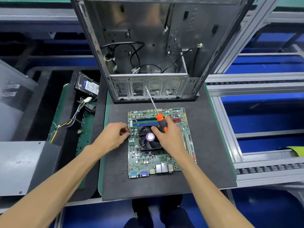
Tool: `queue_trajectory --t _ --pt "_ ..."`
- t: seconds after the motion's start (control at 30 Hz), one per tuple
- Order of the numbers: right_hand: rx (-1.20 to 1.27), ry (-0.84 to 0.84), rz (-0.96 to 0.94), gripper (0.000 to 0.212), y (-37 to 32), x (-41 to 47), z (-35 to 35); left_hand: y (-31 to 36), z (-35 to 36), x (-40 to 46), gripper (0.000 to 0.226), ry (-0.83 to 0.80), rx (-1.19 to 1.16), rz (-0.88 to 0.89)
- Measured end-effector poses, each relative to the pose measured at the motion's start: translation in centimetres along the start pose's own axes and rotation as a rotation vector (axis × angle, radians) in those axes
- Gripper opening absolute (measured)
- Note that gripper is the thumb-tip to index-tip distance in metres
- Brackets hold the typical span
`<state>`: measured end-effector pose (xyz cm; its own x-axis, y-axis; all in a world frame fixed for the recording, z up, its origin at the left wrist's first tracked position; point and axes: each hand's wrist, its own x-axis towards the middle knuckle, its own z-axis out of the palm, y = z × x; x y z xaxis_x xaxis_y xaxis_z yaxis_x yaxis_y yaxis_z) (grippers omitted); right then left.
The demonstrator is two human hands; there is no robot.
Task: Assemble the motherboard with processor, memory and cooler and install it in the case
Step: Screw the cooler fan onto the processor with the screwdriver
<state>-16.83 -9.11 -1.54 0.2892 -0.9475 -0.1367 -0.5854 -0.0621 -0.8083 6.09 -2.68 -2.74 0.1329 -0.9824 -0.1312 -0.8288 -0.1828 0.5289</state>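
Resting flat on the dark mat (205, 129), the motherboard (144, 162) lies right before me. My left hand (111, 135) pinches something small at the board's left edge, too tiny to tell what. My right hand (169, 135) grips an orange-and-black screwdriver (160, 120), shaft angled up and away, thumb on the black cooler fan (148, 140). Beyond stands the open metal case (148, 46), loose cables (131, 51) inside.

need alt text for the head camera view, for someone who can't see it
A person's right hand holds an orange-and-black screwdriver while resting on the black cooler fan of a green motherboard lying on a dark mat. The left hand pinches at the board's left edge. Behind stands an open metal computer case; a hard drive lies to the left.
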Motion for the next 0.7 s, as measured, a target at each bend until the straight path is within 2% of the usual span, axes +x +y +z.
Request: queue_trajectory --t 0.2,0.37,0.47,0.53,0.6,0.7 --pt "-0.04 -0.026 -0.011 0.04 -0.7 0.1 -0.4 -0.1 0.1 -0.2 0.015 0.025 -0.023 -0.019" --pt "0.0 -0.066 -0.023 0.035 -1.2 -0.3 -1.4 0.9 -1.1 -0.2 0.008 -0.036 -0.061 -0.069" --pt "0.095 -0.074 0.014 0.02 -0.7 -1.0 -3.2 2.5 -2.1 -0.1 0.023 0.178 -0.156 -0.145" --pt "0.133 -0.038 0.05 0.01 0.4 -1.3 -5.0 4.7 -2.6 0.1 0.025 0.311 -0.239 -0.096" --pt "0.107 0.05 0.085 0.008 2.3 -1.7 -6.9 7.5 -2.6 0.5 0.023 0.349 -0.279 0.006" --pt "0.032 0.182 0.122 0.012 5.9 -2.2 -9.6 10.9 -1.6 1.2 0.02 0.324 -0.247 0.092"
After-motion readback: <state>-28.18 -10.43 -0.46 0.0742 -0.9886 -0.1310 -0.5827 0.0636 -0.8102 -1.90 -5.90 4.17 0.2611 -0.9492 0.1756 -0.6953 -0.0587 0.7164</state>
